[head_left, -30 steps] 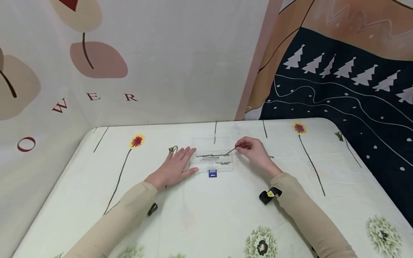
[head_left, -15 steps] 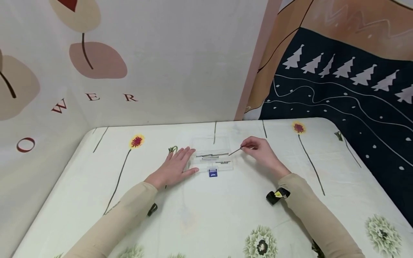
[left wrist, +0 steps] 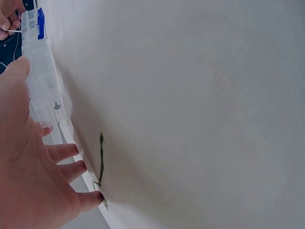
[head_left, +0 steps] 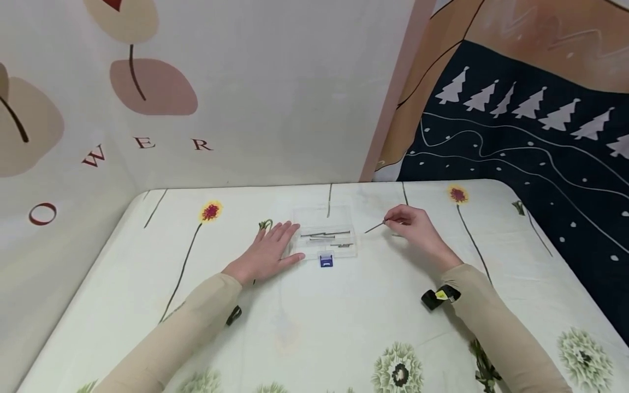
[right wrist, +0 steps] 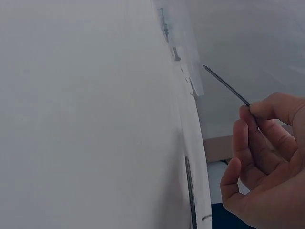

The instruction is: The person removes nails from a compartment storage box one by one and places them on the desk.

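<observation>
A clear plastic box [head_left: 322, 219] with a blue latch [head_left: 326, 261] lies with its lid back on the table. Several nails [head_left: 324, 234] of different lengths lie in its compartments. My left hand [head_left: 267, 254] rests at the box's left side with fingers spread, its thumb by the near left corner. To the right of the box, my right hand [head_left: 415, 229] pinches a long nail [right wrist: 226, 86] between thumb and fingers. The nail's pointed end slants down toward the box, apart from it. Another nail [right wrist: 190, 191] lies on the table under the right hand.
A white cloth [head_left: 304, 322] printed with flowers covers the table. The table's far edge meets a pale hanging sheet [head_left: 275, 109]. At the right hangs a dark sheet [head_left: 491, 142] with white trees.
My right hand has drawn the long nail out from over the box and moved right with it. The left hand stays beside the box.
</observation>
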{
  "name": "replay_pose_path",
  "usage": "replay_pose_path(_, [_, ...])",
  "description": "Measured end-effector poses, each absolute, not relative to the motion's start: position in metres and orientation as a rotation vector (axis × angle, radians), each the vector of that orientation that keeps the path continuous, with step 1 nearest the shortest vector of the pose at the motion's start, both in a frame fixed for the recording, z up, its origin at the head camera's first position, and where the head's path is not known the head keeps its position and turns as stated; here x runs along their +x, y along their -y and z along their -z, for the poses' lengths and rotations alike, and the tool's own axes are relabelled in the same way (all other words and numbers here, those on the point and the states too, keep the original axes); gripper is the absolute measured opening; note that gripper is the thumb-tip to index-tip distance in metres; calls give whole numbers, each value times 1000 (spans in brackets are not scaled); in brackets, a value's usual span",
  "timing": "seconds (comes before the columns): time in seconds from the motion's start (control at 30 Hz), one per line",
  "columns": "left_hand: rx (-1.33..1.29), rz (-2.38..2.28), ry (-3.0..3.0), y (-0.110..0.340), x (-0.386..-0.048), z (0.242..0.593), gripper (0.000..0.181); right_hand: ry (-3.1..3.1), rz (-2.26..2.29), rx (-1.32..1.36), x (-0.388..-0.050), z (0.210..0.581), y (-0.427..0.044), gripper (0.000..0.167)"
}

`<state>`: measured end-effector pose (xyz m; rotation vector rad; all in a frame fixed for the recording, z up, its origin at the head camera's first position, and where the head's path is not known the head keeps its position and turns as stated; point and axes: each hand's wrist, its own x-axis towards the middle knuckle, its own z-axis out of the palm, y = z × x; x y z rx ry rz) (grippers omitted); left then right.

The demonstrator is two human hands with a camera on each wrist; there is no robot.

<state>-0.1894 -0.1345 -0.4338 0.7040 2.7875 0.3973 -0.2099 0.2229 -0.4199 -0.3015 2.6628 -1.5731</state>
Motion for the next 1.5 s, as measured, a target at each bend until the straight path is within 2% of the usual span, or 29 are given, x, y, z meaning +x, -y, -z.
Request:
replay_pose_path(0.47, [709,-384,-2789,133,-189,430,80,-2772,1378,-316,-199,428,-263,12])
replay_pose_path(0.93, [707,-400,-2784,134,-187,430,81,-2796,1303,-170,-187,428,-297,18])
replay_pose_path(1.5, [705,-395,-2788,133,-187,429,81,-2819,1091,-117,-194,427,-310,17])
